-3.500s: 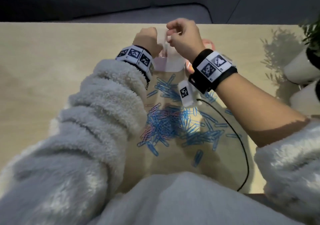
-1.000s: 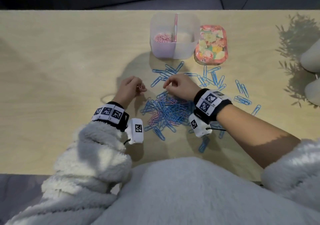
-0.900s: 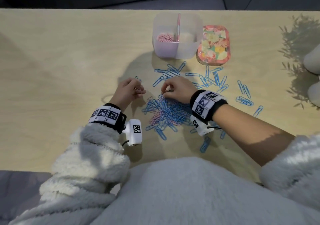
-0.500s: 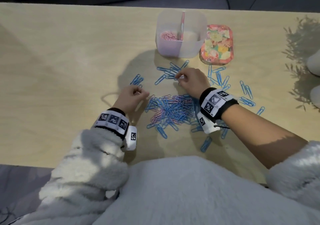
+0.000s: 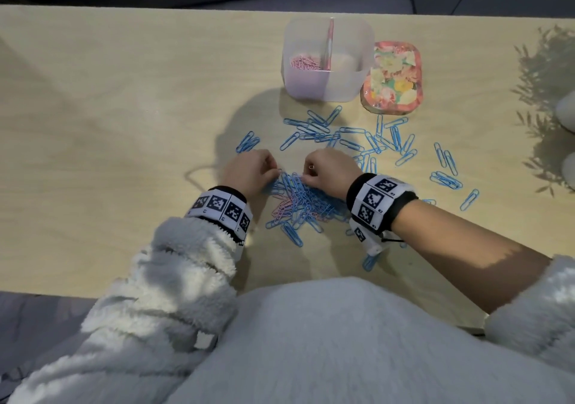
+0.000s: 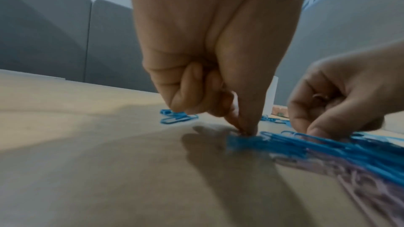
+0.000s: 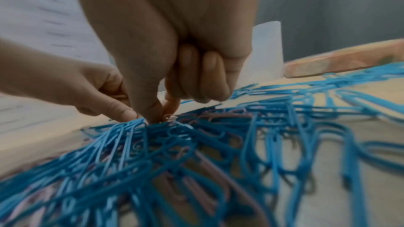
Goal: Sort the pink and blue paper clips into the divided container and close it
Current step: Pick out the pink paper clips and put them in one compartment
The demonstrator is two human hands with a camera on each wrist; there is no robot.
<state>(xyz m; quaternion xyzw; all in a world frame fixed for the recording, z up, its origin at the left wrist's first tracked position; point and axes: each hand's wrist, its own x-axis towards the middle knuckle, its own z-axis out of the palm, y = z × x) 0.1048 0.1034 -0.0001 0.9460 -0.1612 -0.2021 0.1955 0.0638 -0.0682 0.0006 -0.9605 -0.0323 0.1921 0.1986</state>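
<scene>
A tangled heap of blue and pink wire paper clips lies on the pale wooden tabletop, on the person's side of the clear plastic divided container, which stands open well beyond it. That container has a pink divider wall down its middle, with a small nest of pink clips in its left compartment; I cannot make out anything in the right one. Just beside the container on its right lies a flat lid with a pink floral print. Between the container and the heap, loose blue clips are scattered, and more trail off to the right. The left hand sits at the heap's left edge, fingers curled, thumb and forefinger pressed together at the tabletop; whether they hold a clip I cannot tell. The right hand is likewise curled, its fingertips pinched down into the clips, a ring on one finger. Both wrists wear bands with black-and-white markers, and fluffy white sleeves cover the arms. Beyond the table's far edge stand grey upholstered cushions.
</scene>
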